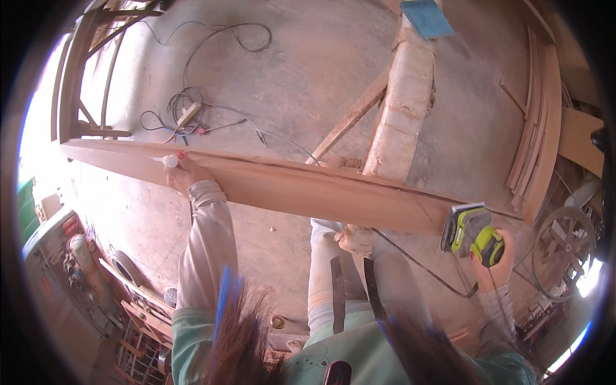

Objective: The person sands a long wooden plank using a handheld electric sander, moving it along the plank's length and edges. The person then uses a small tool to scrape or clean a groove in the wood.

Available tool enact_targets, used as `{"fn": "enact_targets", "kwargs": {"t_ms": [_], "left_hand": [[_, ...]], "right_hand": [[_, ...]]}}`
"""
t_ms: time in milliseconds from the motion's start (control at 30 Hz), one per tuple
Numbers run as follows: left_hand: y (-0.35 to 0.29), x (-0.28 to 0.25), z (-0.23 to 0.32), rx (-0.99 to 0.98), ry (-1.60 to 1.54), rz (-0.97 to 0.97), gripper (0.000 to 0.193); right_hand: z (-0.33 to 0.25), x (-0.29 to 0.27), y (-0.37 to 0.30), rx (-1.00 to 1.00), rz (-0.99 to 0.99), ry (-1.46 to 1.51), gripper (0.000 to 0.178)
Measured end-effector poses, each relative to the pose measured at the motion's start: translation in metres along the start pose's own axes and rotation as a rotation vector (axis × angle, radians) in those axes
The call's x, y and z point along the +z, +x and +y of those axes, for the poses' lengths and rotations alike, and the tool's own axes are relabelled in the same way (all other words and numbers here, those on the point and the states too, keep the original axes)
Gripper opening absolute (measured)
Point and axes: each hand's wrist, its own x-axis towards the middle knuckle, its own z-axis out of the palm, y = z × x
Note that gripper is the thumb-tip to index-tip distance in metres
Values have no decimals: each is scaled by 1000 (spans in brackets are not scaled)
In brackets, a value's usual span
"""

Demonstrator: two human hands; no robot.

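A long reddish-brown wooden board (pixel 308 191) lies crosswise in front of me, with a dark line along its far edge. My left hand (pixel 187 176) is at its left part, fingers closed around a small white squeeze bottle (pixel 169 161) with a pointed tip and a bit of red beside it. Near the board's right end, my right hand (pixel 497 263) grips a lime-green and grey electric sander (pixel 473 234). The sander's pad side is turned toward the board; whether it touches the wood I cannot tell. A black cord (pixel 423 277) trails from the sander's side past my legs.
A wrapped beam (pixel 401 109) with a slanting wooden brace (pixel 353 119) stands beyond the board, a blue pad (pixel 427 18) on its far end. Tangled cables and a power strip (pixel 189 114) lie on the floor. Wooden strips (pixel 532 122) and a spoked wheel (pixel 564 247) are at right.
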Motion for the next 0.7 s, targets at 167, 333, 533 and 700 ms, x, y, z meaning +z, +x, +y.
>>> {"fn": "enact_targets", "kwargs": {"t_ms": [167,333,533,700], "left_hand": [[1,-13,-3,5,80,-14,51],[-2,-9,-10,-21,201,-11,46],[-9,-8,-1,-52,133,25,43],[-7,-18,6,-65,161,46,39]], "right_hand": [[-3,16,-4,31,30,20,63],[3,22,-3,45,42,-4,64],[14,32,-11,28,64,51,65],[7,39,-13,17,111,120,66]]}}
